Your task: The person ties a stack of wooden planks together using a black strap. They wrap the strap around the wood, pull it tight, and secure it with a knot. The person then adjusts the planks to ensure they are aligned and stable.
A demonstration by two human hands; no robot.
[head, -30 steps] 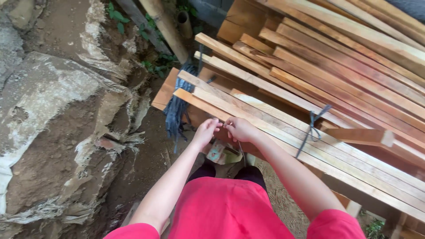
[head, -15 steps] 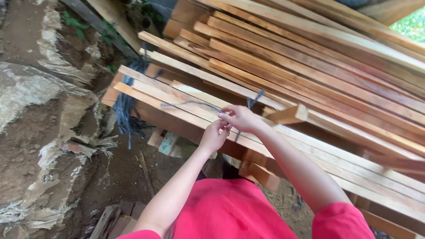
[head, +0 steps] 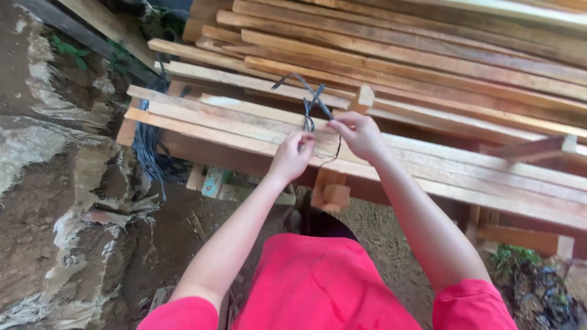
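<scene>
Both hands are now working higher on the stacked planks (head: pixel 257 131) than a moment ago. Left hand (head: pixel 292 156) and right hand (head: pixel 358 134) are each pinching the dark cord (head: pixel 310 104), its loose ends standing up above the knot.

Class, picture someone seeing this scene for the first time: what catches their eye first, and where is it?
Two bare hands meet at the centre: the left hand and right hand both pinch a dark strap knotted over the planks. The pale stacked planks fill the upper right. A bright red shirt fills the bottom, and a dark bundle of cords hangs at the stack's left end.
</scene>
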